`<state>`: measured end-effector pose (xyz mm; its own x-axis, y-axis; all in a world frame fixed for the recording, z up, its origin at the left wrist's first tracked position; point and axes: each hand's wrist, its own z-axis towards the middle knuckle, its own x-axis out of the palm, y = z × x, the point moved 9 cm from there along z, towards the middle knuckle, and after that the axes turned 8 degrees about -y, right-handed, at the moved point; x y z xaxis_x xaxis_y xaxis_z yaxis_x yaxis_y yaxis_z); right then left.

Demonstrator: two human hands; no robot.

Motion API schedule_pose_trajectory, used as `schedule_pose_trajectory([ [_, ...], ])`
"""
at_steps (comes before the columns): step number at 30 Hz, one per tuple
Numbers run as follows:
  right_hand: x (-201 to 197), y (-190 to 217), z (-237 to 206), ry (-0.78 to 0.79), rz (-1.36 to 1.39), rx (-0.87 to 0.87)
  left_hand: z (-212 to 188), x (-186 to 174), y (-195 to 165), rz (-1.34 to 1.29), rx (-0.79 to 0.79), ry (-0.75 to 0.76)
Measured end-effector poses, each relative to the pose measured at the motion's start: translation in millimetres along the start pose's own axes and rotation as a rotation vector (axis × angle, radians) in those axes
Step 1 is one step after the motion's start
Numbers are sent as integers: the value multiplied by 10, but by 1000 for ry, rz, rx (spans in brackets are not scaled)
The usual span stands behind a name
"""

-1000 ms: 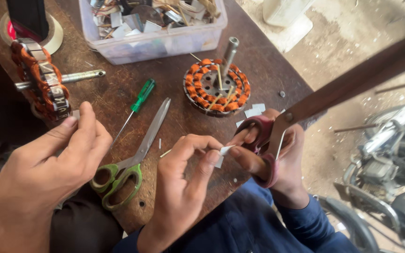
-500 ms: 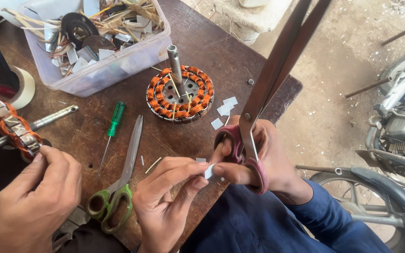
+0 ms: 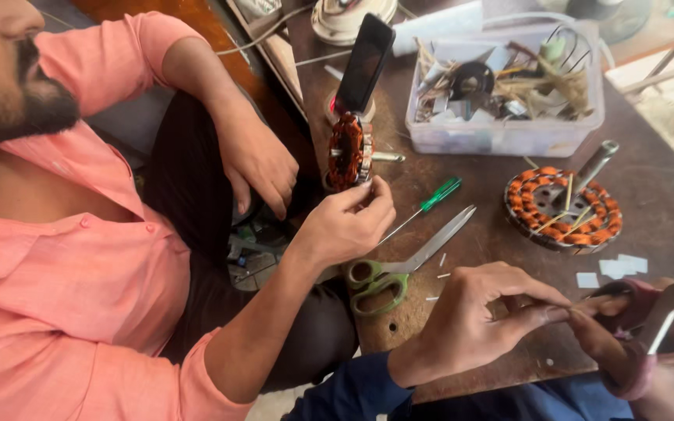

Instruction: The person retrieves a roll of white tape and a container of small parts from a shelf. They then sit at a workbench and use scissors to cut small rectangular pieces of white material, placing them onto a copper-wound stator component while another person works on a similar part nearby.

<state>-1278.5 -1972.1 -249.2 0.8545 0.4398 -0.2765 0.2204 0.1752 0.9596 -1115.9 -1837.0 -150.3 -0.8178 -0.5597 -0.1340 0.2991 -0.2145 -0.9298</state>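
My left hand point(image 3: 485, 316) pinches a small pale strip between thumb and forefinger, just over the table's near edge. My right hand point(image 3: 657, 359) is at the lower right, its fingers through the maroon handles of a pair of scissors point(image 3: 665, 308) whose blades run off the frame's right side. The two hands meet at the fingertips. Just beyond them, a few small white paper pieces point(image 3: 614, 269) lie on the wooden table point(image 3: 477, 187). Behind those stands a round stator with copper windings point(image 3: 563, 206) and a metal shaft.
A person in a pink shirt sits at the left; that person's hand point(image 3: 345, 222) touches a second wound stator point(image 3: 349, 152) standing on edge. Green-handled scissors point(image 3: 399, 265), a green screwdriver point(image 3: 431, 199), a clear plastic box of scraps point(image 3: 509, 132) and a propped phone point(image 3: 364, 62) are on the table.
The view has swung left and drawn back, so the person in pink now fills the left side. My hands stay together at the table's near edge, still holding scissors and strip.
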Motion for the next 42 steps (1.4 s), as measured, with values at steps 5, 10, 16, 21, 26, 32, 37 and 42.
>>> schedule_pose_trajectory([
  [5,-147,-53,-3,-34,-5,17,-22,78,-102,-3,177,-35],
  [10,-219,173,-63,27,325,-45,239,409,-94,68,-26,-22],
  [16,-445,94,-477,173,540,-65,215,770,-508,169,227,-29],
  [21,-518,-59,-636,216,577,32,251,932,-464,43,-13,-52],
  [26,-406,-57,-611,274,523,3,270,985,-319,-237,-149,-114],
  [32,-330,-34,-552,319,489,-16,241,946,-204,-226,-144,-173],
  [37,-338,-3,-491,295,458,-28,260,899,-290,-108,-45,-230],
  [42,-352,-103,-493,262,409,9,262,912,-401,36,90,-236],
])
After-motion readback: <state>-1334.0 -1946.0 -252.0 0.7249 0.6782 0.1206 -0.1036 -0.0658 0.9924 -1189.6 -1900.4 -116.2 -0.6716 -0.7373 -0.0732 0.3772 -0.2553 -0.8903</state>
